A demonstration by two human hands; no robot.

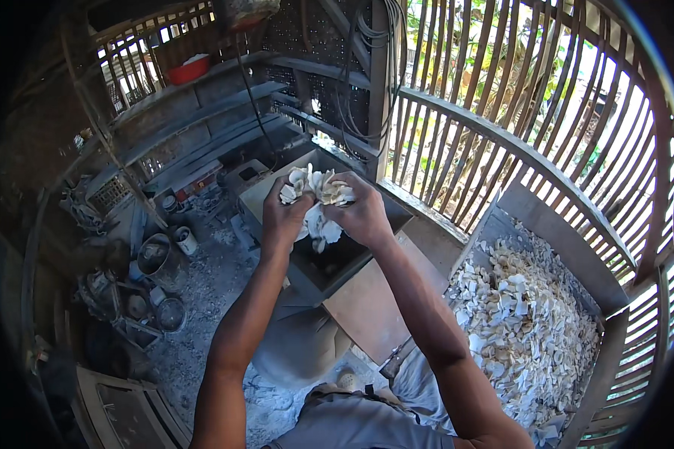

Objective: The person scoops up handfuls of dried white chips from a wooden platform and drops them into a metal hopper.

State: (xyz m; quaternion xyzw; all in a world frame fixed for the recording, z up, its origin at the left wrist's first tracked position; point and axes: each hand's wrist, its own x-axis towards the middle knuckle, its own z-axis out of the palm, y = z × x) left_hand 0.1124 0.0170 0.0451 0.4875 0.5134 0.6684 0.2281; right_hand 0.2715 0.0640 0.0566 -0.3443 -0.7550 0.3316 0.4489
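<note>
My left hand point(280, 217) and my right hand point(367, 213) are raised together over a dark square hopper point(257, 203). Between them they clasp a bunch of flat, off-white dried chips point(316, 183) with curled, broken edges. Fingers and thumbs are bent round the chips from both sides, and some pieces hang below the palms, above the hopper's opening. Deep shade hides most of the hopper's inside. A flat tan board point(367, 307) adjoins the hopper on its near right side, beneath my right forearm.
A large heap of similar chips point(517, 322) fills a boarded bin at right, beside a slatted wall point(502, 82). On the dusty floor at left stand a bucket point(156, 254), a white can point(185, 239) and clutter. A red basin point(189, 69) sits on a ledge; cables point(367, 67) hang behind.
</note>
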